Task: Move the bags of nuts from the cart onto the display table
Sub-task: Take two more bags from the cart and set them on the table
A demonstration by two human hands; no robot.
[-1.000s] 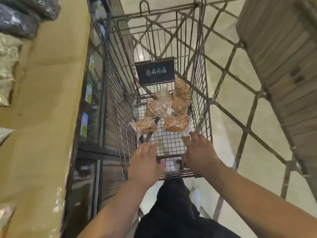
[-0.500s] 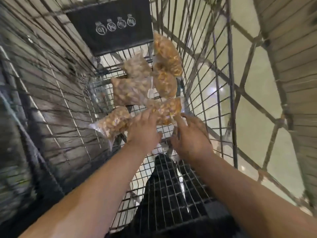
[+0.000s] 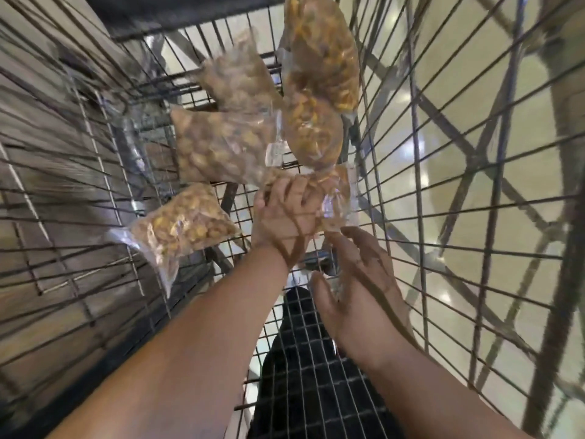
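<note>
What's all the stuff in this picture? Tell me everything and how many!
cart: one, grey wire, all around the bags and hands
bags of nuts: six, clear plastic with tan or orange-brown nuts, on the cart's bottom
nearest bag: one of the six, orange-brown nuts, under the left hand
black panel: one, black, at the cart's far end
floor: one, shiny pale cream, seen through the wires
dark clothing: one piece, black, below the cart's mesh at the near edge
left hand: one, inside the cart, grips the nearest bag
right hand: one, inside the cart, fingers straight, beside that bag's clear edge
</note>
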